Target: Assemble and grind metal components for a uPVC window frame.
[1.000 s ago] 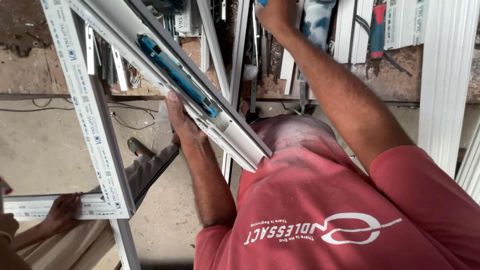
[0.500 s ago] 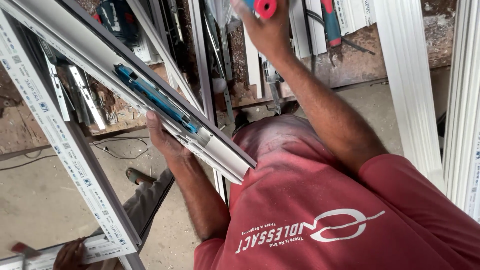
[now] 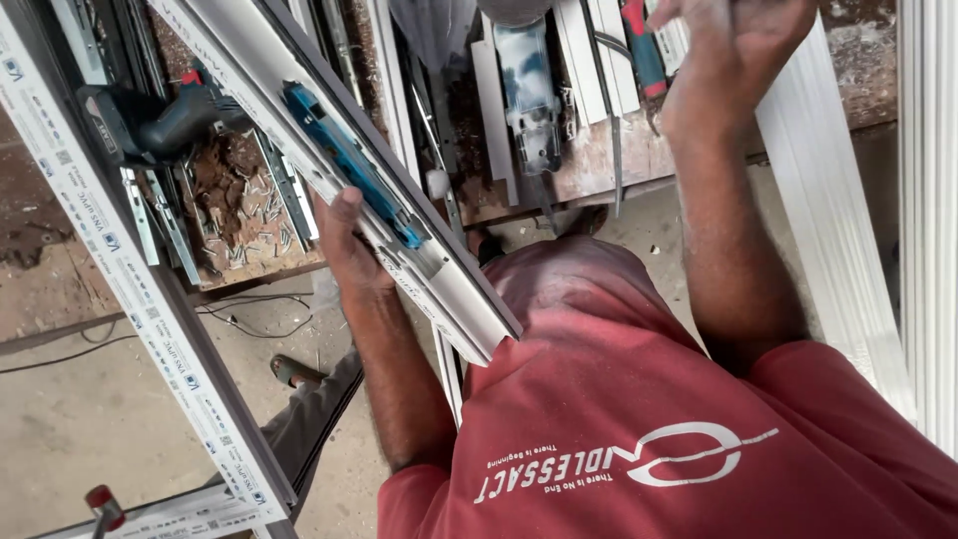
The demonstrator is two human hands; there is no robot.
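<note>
Left hand (image 3: 344, 245) clamped under white window-frame profile (image 3: 329, 150) slanting above workbench (image 3: 619, 160), by blue lock hardware (image 3: 349, 160); right hand (image 3: 738, 40) raised, grip unclear; judged stiff, long, light, best gripped mid-length.

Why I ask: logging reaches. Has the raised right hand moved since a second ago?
Yes. The right hand crossed the red-handled tool on the bench, from its left to its right in view.

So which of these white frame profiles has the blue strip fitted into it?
The slanted white profile gripped by the left hand; a blue strip runs along its channel. The profile with printed film at far left and those at right have none.
</note>
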